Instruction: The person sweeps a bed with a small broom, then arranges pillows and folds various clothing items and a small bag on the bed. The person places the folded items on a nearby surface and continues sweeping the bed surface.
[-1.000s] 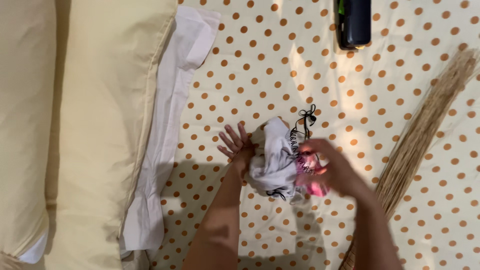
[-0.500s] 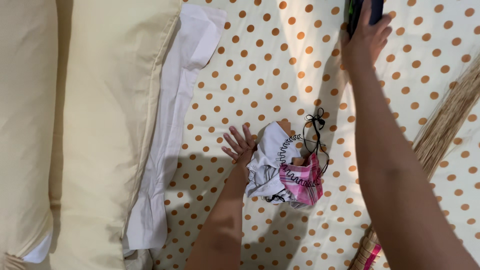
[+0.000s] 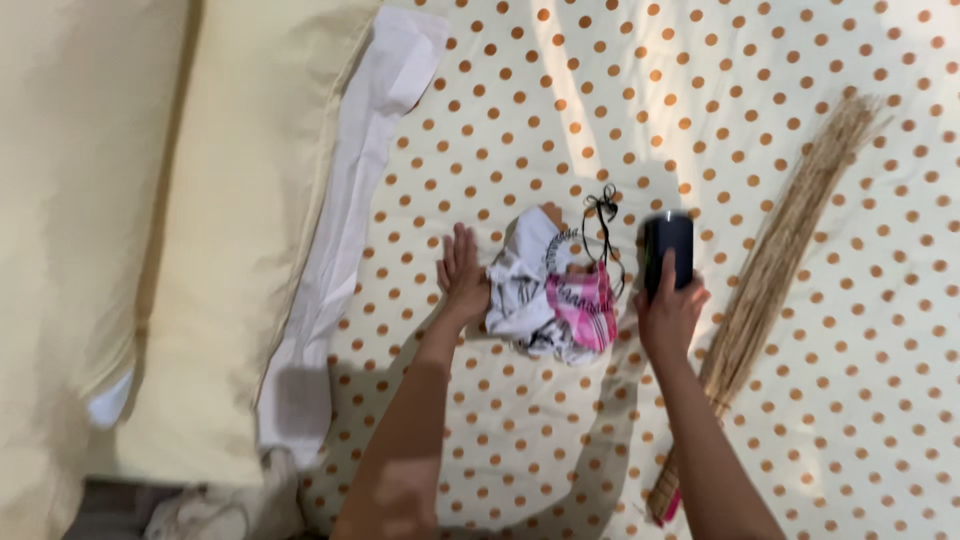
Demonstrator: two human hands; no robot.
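Right hand (image 3: 668, 312) grips a small dark rectangular object (image 3: 669, 248), fingers wrapped round its lower end, holding it just right of a crumpled cloth bundle. Left hand (image 3: 461, 275) lies flat and open on the bed — fingers together, palm down — its edge touching the left side of that bundle and holding nothing.

Beneath everything spreads a cream bedsheet with orange polka dots (image 3: 800, 400), filling most of the view. Along the left side lie two pale yellow pillows (image 3: 180, 250), and a long strip of white cloth (image 3: 345, 230) runs beside them, tucked against their edge.

To the right of the hands, a straw broom (image 3: 775, 265) lies diagonally on the sheet, bristles pointing up and away, near the right hand but not touching it.

Between the hands sits the bundle (image 3: 545, 290) — white fabric with dark trim, a pink plaid piece on its right, and a thin black cord looping out at the top.
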